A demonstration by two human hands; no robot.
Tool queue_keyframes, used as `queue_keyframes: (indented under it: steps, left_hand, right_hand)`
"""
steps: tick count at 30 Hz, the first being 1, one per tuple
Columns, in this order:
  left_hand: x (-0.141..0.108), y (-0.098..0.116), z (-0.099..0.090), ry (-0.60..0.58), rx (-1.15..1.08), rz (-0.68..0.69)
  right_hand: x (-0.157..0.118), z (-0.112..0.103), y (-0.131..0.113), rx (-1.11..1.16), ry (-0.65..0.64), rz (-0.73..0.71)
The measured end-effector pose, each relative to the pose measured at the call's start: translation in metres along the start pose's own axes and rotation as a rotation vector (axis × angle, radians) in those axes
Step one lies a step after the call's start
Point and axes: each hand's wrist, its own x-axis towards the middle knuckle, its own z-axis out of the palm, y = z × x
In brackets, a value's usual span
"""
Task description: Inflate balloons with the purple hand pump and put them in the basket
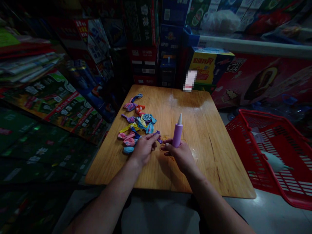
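My left hand (145,147) pinches a small purple balloon (159,136), uninflated, between thumb and fingers above the wooden table. In my right hand (180,154) is a purple hand pump (178,135) with a white tapered nozzle, held upright with the nozzle pointing up. The two hands are close together but apart. Left of my left hand lies a loose pile of limp, patterned balloons (141,123) in blue, pink, yellow, purple and orange. Thin yellowish rubber bands (164,138) lie on the table around my right hand, which partly hides them.
The wooden table (202,130) stands in front of me. A red plastic basket (246,156) at its right holds a pale inflated balloon (275,161). Stacked cartons (60,104) line the left side, and more boxes (145,61) stand behind. A blurred-out white item (190,80) is at the far edge.
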Motion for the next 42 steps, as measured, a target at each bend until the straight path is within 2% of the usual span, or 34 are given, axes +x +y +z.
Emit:
queue_keyframes:
  steps: [4, 8, 11, 14, 19, 38, 42]
  left_hand:
    - [0.020, 0.026, -0.024, 0.153, -0.263, 0.100]
    - [0.033, 0.038, -0.039, 0.268, -0.421, -0.014]
    - [0.032, 0.039, -0.041, 0.241, -0.462, -0.068]
    - [0.028, 0.038, -0.038, 0.145, -0.439, -0.063]
    - [0.023, 0.033, -0.037, 0.057, -0.315, -0.056]
    - [0.022, 0.026, -0.031, 0.072, -0.132, -0.024]
    - [0.020, 0.024, -0.030, 0.035, -0.088, -0.031]
  right_hand:
    - [0.002, -0.011, -0.007, -0.372, 0.170, -0.084]
    - [-0.006, -0.013, -0.014, -0.665, 0.131, -0.206]
    - [-0.015, -0.008, -0.015, -0.782, 0.068, -0.262]
    - [-0.021, -0.005, -0.012, -0.868, 0.067, -0.313]
    - [-0.022, -0.006, -0.008, -0.889, 0.076, -0.323]
    - [-0.021, -0.004, -0.005, -0.915, 0.062, -0.279]
    - [-0.023, -0.002, -0.005, -0.875, 0.030, -0.247]
